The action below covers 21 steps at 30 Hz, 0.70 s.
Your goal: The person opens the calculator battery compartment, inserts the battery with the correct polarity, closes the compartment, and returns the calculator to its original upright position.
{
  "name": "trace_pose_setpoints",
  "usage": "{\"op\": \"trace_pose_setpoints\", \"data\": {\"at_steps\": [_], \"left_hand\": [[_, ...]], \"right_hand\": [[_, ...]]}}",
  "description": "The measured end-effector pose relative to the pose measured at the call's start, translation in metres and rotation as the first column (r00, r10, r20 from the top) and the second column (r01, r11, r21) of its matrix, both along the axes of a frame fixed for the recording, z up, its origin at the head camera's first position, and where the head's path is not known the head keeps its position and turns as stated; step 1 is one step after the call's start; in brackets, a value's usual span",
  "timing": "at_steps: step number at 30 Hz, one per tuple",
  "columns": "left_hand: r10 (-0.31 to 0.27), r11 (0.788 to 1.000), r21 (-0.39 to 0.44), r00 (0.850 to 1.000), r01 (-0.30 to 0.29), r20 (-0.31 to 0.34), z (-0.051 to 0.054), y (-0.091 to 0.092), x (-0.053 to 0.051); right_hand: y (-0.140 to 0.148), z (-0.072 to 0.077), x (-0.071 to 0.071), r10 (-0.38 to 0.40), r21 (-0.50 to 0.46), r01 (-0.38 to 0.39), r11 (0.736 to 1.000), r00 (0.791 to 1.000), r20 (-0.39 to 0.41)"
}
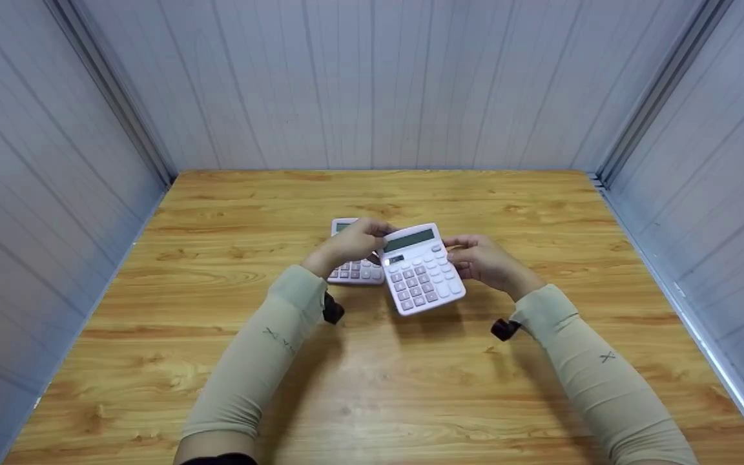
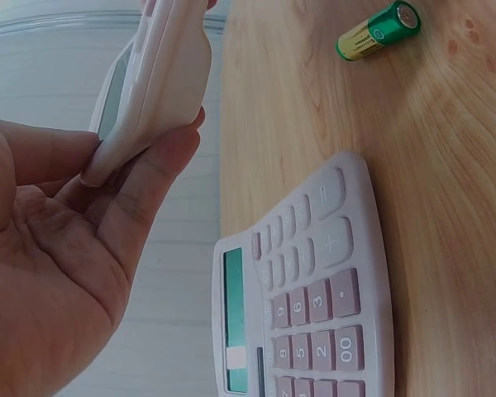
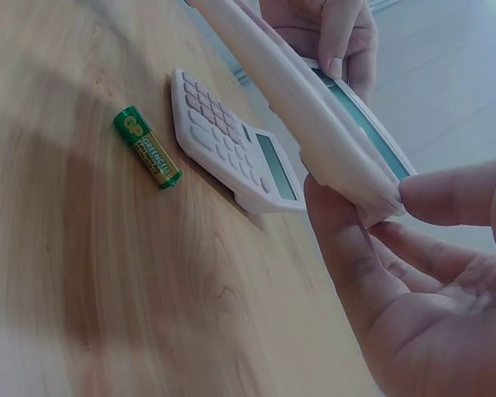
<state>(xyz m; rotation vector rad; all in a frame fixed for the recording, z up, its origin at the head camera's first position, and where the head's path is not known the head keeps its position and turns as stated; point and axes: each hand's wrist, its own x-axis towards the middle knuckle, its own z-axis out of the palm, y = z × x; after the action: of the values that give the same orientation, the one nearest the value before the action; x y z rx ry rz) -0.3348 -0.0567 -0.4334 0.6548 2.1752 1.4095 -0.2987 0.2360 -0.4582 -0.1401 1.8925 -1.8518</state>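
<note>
Above the table, a pale pink calculator [image 1: 420, 270] is held tilted, its keys and display facing my head. My left hand [image 1: 358, 242] pinches its upper left corner, thumb on the display side and fingers behind. At its right edge, my right hand [image 1: 485, 263] grips it between thumb and fingers, as the right wrist view shows. A second pink calculator [image 2: 314, 306] lies face up on the table, left of and partly behind the held one, half covered by my left hand in the head view. A green and gold battery [image 3: 147, 147] lies on the table near it, hidden in the head view.
The wooden table [image 1: 230, 213] runs back to a pale panelled wall [image 1: 372, 84], with similar panels on the left and right. A black wrist-camera piece [image 1: 333, 309] hangs under the left sleeve, another black piece [image 1: 505, 329] under the right.
</note>
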Motion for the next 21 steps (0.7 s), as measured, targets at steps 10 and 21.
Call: {"op": "trace_pose_setpoints", "data": {"at_steps": [10,21], "left_hand": [[-0.002,1.000,0.013,1.000,0.001,0.021,0.0001,-0.0012,0.0004],[-0.002,1.000,0.017,1.000,0.001,0.022,-0.0015,-0.0019,0.0006]], "right_hand": [[-0.0010,0.0008,0.0014,0.000,0.014,0.000,1.000,1.000,-0.017],[-0.0022,-0.0021,0.0000,-0.038,0.048,0.039,0.998,0.999,-0.032]]}}
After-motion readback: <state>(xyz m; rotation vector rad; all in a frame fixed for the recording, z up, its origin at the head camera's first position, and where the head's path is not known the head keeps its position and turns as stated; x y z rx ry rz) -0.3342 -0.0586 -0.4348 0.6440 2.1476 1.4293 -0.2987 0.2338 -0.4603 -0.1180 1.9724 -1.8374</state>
